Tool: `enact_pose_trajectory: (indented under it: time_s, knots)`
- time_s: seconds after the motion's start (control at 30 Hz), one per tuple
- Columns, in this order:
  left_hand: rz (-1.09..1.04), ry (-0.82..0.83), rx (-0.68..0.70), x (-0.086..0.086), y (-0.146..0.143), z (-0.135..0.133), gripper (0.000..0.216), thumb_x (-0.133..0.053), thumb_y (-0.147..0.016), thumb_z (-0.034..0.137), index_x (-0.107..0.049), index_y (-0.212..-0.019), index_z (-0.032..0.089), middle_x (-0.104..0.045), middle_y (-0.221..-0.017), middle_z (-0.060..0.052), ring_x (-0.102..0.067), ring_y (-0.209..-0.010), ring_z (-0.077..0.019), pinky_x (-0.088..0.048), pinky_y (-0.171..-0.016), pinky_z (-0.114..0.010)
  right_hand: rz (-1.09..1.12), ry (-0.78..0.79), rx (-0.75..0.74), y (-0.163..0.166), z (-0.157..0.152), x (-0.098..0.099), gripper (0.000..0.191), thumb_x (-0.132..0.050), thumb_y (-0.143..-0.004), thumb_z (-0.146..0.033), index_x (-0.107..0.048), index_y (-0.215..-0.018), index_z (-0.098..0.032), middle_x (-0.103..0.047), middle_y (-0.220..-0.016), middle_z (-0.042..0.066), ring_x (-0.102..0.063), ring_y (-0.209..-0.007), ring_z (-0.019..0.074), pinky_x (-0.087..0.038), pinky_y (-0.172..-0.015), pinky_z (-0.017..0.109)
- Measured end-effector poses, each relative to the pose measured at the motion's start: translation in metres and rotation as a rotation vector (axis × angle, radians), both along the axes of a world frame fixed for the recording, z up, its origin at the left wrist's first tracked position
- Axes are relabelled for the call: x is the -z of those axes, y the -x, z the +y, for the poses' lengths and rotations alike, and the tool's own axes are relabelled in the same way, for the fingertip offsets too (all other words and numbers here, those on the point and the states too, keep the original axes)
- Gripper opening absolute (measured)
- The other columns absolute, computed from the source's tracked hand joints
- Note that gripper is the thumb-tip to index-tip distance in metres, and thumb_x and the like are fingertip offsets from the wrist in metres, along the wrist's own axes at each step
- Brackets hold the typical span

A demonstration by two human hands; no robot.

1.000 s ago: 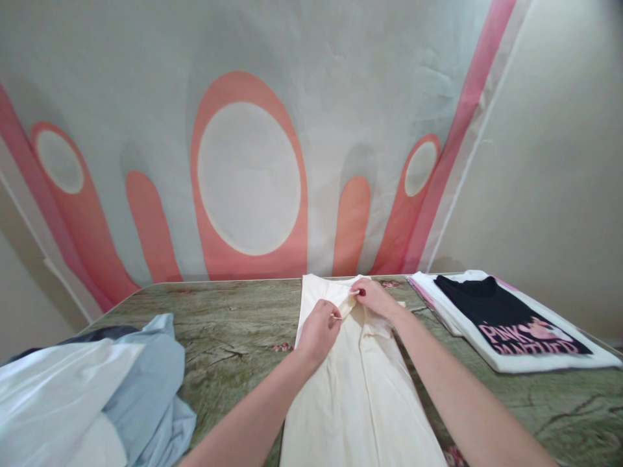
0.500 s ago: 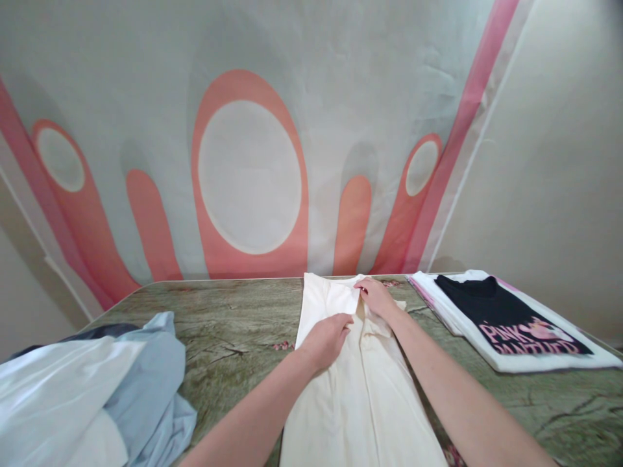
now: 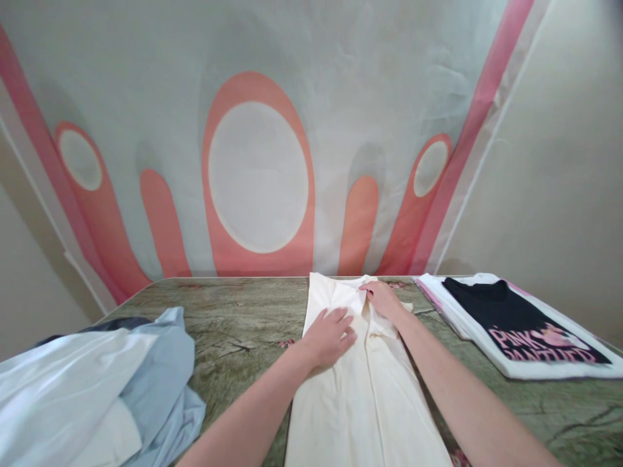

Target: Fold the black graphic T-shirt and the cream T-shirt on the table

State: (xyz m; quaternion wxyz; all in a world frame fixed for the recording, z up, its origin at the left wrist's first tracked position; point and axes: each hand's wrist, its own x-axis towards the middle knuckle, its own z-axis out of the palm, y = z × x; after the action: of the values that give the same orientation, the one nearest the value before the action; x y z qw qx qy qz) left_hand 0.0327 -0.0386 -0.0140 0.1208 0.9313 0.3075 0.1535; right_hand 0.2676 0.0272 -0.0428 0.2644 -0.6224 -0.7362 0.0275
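A cream shirt [image 3: 360, 395] lies folded into a long strip down the middle of the table, collar end at the far edge. My left hand [image 3: 329, 335] rests flat on its left part, fingers spread, holding nothing. My right hand [image 3: 384, 298] lies on the collar area at the far end, fingers stretched out and pressing the cloth down.
A heap of light blue and white clothes [image 3: 97, 383] lies at the left. A stack of folded shirts [image 3: 516, 324] with a black printed one on top sits at the right. The green marbled table [image 3: 233, 318] ends at a painted wall.
Both hands let go of the pinched collar flap and now lie flat on the shirt. The left hand slid down and right over the cloth. The view shifted slightly.
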Motion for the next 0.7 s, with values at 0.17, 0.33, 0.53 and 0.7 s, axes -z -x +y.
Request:
enact_pose_trajectory:
  time_s: [0.17,0.33,0.53,0.7]
  knots:
    - [0.066,-0.037,0.055,0.0,0.006,-0.005,0.047,-0.036,-0.091,0.045,-0.039,-0.133,0.024,-0.032,-0.143,-0.01,-0.026,-0.132,-0.0242,-0.017,-0.106,-0.045,-0.002,0.02,-0.044,-0.001,0.0,-0.007,0.037,-0.043,-0.073,-0.004,-0.07,-0.096,-0.017,-0.068,-0.101,0.008,-0.061,-0.095,0.0209,-0.042,-0.089,0.032]
    - [0.054,-0.006,0.033,0.0,0.004,-0.006,0.053,-0.034,-0.091,0.048,-0.033,-0.136,0.021,-0.031,-0.143,-0.01,-0.023,-0.133,-0.0235,-0.014,-0.107,-0.043,-0.01,-0.015,-0.097,0.013,-0.005,-0.021,0.044,-0.04,-0.072,-0.001,-0.066,-0.105,-0.014,-0.064,-0.112,0.011,-0.055,-0.106,0.0214,-0.036,-0.097,0.033]
    - [0.0,-0.05,-0.145,0.008,0.003,0.008,0.045,-0.026,-0.094,0.035,-0.039,-0.132,0.013,-0.04,-0.137,-0.013,-0.031,-0.129,-0.0226,-0.021,-0.106,-0.04,-0.113,0.024,-0.243,0.048,-0.013,-0.011,0.042,-0.037,-0.079,-0.003,-0.06,-0.113,-0.014,-0.059,-0.119,0.01,-0.051,-0.112,0.0181,-0.035,-0.098,0.03]
    - [0.125,-0.081,-0.286,0.019,0.014,0.023,0.046,-0.029,-0.093,0.034,-0.036,-0.134,0.015,-0.028,-0.144,-0.011,-0.023,-0.133,-0.0239,-0.017,-0.107,-0.044,-0.144,0.05,-0.232,0.053,-0.013,0.0,0.032,-0.043,-0.086,-0.017,-0.058,-0.113,-0.012,-0.053,-0.124,0.015,-0.045,-0.118,0.0231,-0.032,-0.1,0.035]
